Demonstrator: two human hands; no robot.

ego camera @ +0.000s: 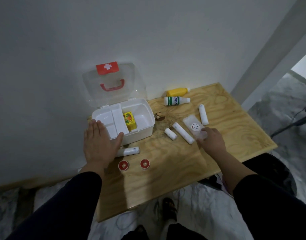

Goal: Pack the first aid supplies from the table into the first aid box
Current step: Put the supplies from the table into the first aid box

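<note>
Your left hand (99, 142) lies spread flat on the near-left corner of the open first aid box (140, 122), likely steadying it, while your right hand (212, 140) closes fingers on the clear flat packet (192, 124) just right of it, apparently to lift it in.

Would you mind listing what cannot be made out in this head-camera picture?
- Clear flat packet: the right hand covers its near end; whether the fingers grip it cannot be told, and its label is too small to read.
- White roll by the box: the left hand hides its left end.
- First aid box: the tray hides what lies under it.
- Green-striped bottle: print blurred.
</note>
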